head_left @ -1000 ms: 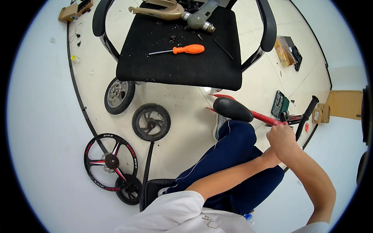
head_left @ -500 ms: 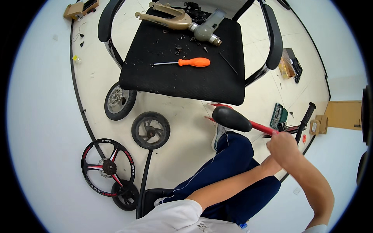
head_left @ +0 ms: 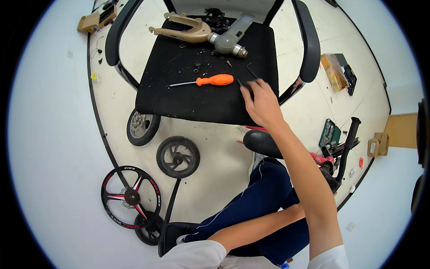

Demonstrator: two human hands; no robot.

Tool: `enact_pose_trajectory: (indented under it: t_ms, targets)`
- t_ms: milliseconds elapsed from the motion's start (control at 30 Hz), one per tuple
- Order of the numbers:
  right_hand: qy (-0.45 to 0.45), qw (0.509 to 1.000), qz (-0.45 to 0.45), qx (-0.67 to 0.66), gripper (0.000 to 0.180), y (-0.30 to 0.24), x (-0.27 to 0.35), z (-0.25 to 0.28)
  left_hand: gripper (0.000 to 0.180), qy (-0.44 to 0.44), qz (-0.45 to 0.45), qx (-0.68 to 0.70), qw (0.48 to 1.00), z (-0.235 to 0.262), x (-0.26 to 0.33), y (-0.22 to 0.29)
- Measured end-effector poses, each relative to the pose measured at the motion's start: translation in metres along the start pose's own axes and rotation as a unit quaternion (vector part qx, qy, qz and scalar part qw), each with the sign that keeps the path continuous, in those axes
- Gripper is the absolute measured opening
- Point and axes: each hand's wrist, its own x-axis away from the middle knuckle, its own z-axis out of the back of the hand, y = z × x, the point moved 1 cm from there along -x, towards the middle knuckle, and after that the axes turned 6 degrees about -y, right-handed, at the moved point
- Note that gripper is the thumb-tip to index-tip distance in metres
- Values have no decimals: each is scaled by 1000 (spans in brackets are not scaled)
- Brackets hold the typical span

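The right hand (head_left: 262, 104) reaches out over the black seat of the office chair (head_left: 201, 76), fingers curled loosely together, their tips touching a small dark hex key (head_left: 251, 71) lying near the seat's right edge. Whether the fingers have closed on anything I cannot tell; the tips hide the contact. The key's bent end lies at about 12 o'clock from the hand, its long leg running toward 11 o'clock. The orange-handled screwdriver (head_left: 208, 81) lies at the hand's 10 o'clock, just beside the fingertips, its long axis nearly left to right with the handle end nearer the hand and the blade pointing to 9 o'clock. The left hand is hidden behind the blue trouser leg (head_left: 268, 197), well apart from the seat, so the right hand is nearer by far.
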Motion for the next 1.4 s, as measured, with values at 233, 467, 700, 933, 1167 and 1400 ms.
enact_pose_trajectory:
  t_ms: [233, 467, 700, 933, 1167, 1400]
  targets:
    - [-15, 991, -117, 62, 13, 66, -55, -21, 36, -162, 300, 53, 939, 5, -31, 17]
    - [-5, 985, -121, -121, 25, 35, -23, 49, 36, -114, 351, 7, 929, -8, -41, -3]
    - [-51, 886, -151, -435, 43, 2, 141, 228, 43, -173, 265, 20, 948, 6, -33, 5]
    - [86, 849, -360, -376, 20, 39, 298, 253, 37, -128, 324, 70, 935, -5, -24, 6]
    - [72, 924, -322, -195, 26, 60, 319, 216, 33, -107, 380, 129, 910, -13, -19, 6]
    - [63, 923, -291, -242, 26, 77, 323, 201, 30, -120, 391, 152, 900, -11, -18, 7]
